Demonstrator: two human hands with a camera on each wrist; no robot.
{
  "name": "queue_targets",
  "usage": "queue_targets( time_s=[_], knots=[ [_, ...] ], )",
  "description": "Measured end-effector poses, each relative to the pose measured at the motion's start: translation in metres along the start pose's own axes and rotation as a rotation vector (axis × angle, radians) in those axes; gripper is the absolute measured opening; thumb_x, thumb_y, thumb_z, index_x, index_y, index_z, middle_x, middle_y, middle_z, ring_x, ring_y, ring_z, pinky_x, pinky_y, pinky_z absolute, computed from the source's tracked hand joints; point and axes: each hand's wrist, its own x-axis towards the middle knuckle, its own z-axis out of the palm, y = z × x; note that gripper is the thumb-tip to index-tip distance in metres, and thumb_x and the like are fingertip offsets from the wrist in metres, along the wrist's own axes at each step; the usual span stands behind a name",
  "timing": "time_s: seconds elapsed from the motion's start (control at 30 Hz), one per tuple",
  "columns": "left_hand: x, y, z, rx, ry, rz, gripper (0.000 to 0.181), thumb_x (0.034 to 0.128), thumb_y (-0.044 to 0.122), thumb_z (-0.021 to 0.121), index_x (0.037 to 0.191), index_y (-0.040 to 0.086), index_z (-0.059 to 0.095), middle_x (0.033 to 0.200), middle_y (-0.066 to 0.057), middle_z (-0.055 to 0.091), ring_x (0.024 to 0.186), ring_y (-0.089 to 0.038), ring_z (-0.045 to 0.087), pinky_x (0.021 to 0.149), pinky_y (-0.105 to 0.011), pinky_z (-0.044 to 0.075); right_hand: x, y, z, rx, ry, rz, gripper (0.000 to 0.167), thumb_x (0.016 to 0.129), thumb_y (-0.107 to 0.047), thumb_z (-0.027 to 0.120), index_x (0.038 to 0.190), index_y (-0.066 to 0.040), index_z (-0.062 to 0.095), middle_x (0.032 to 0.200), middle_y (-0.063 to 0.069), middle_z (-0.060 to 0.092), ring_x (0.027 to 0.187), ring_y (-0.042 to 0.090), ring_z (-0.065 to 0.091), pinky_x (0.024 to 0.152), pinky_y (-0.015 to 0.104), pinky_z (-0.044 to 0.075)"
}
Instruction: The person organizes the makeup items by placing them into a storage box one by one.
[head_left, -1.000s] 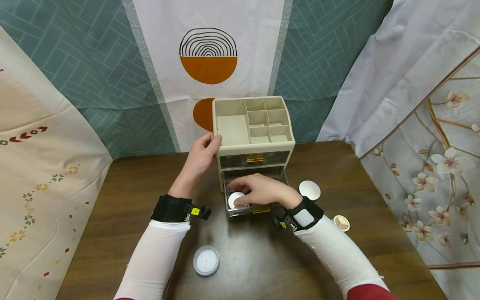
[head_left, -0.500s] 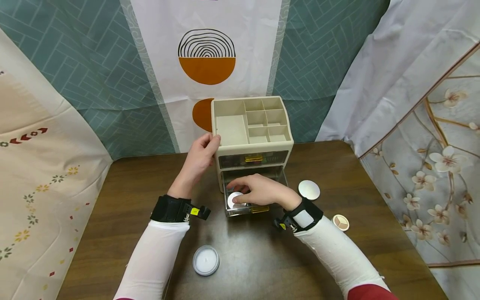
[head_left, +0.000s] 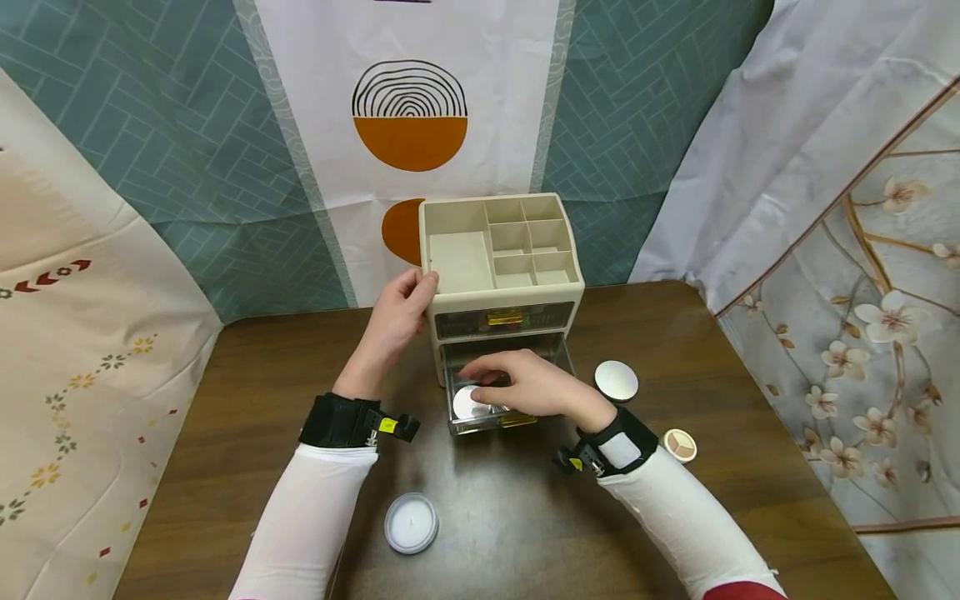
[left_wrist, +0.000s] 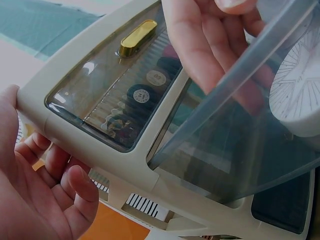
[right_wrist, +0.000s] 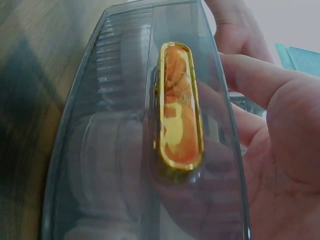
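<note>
A cream desktop organizer (head_left: 510, 293) stands at the back of the table, its lower clear drawer (head_left: 474, 427) pulled out. My left hand (head_left: 397, 315) holds the organizer's left front edge, thumb on the top rim and fingers against the side. Over the drawer, my right hand (head_left: 528, 383) reaches in with loosely bent fingers and nothing visibly pinched. A white round thing (head_left: 468, 402) lies in the drawer's left part beside the right thumb. Seen through the drawer in the left wrist view, a white round thing (left_wrist: 300, 85) shows radiating lines. A gold handle (right_wrist: 180, 105) fronts the drawer.
The upper drawer (head_left: 547, 317) is closed, with small dark round items inside. Right of the organizer lie a white disc (head_left: 617, 381) and a round three-toned compact (head_left: 679, 446). A white candle in a round container (head_left: 411, 523) stands nearer the front.
My right hand has shifted slightly right inside the drawer, its fingers drawing off the white round thing, which shows more now. The left hand keeps its hold on the organizer.
</note>
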Motion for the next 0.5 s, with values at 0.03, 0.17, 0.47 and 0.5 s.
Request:
queue_targets(
  time_s=[0.03,0.17,0.47,0.5],
  knots=[
    [0.000,0.000,0.000,0.001,0.002,0.000,0.039,0.1111,0.043,0.056,0.092,0.009,0.054,0.091,-0.011,0.048,0.074,-0.026,0.046,0.063,-0.031,0.041,-0.003,0.001,0.000,0.013,0.016,0.005,0.039,0.106,-0.024,0.070,0.140,-0.005,0.068,0.133,0.009,0.072,0.116,0.016,0.068,0.099,0.046,0.055],
    [0.000,-0.001,-0.001,0.003,-0.001,-0.006,0.038,0.1112,0.043,0.056,0.094,0.009,0.054,0.093,-0.011,0.048,0.075,-0.024,0.046,0.063,-0.029,0.041,-0.015,0.006,-0.002,0.059,0.086,0.028,0.037,0.106,-0.025,0.071,0.139,-0.011,0.070,0.134,0.005,0.072,0.117,0.013,0.068,0.097,0.042,0.055],
    [0.001,-0.002,-0.002,0.007,-0.003,0.012,0.039,0.1117,0.041,0.055,0.092,0.008,0.053,0.094,-0.012,0.047,0.073,-0.024,0.046,0.062,-0.030,0.041,-0.045,0.010,-0.011,0.114,0.202,0.073,0.036,0.104,-0.025,0.073,0.137,-0.010,0.071,0.132,0.006,0.072,0.116,0.015,0.068,0.097,0.042,0.056],
    [0.001,-0.002,-0.002,0.008,-0.004,0.013,0.039,0.1117,0.041,0.055,0.092,0.008,0.052,0.094,-0.012,0.047,0.073,-0.024,0.046,0.062,-0.029,0.041,-0.048,0.010,-0.012,0.118,0.216,0.068,0.036,0.104,-0.024,0.073,0.136,-0.010,0.071,0.131,0.007,0.073,0.115,0.016,0.068,0.094,0.040,0.056]
  ],
)
